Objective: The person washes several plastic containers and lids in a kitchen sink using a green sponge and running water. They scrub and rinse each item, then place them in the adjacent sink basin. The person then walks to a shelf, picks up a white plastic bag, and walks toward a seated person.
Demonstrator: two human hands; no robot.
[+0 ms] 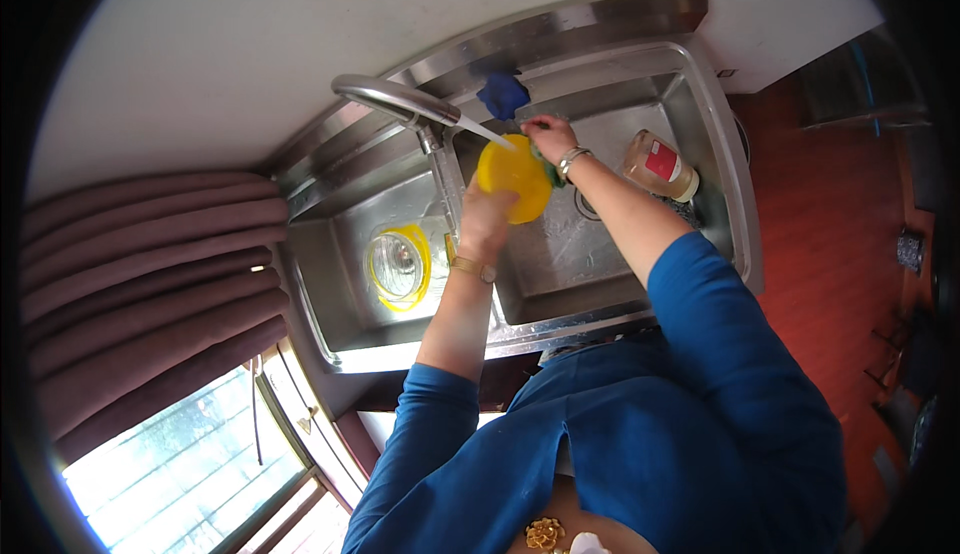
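My left hand (484,218) grips a round yellow lid or dish (514,179) by its lower left edge, thumb across the face. Water from the curved metal faucet (409,101) runs onto the top of the yellow piece. At its right edge, my right hand (553,138) holds a dark green scouring pad or cloth (553,170), mostly hidden under the palm. Both hands are above the right basin (574,269) of a stainless steel double sink, near the divider.
A bottle (649,165) with a red label lies tilted in the right basin. Behind that basin sits a crumpled blue cloth (503,94). The left basin (345,250) holds a clear glass jar or bowl (395,265) with a yellow piece (420,254) around it. A window with folded shade (154,254) is at left.
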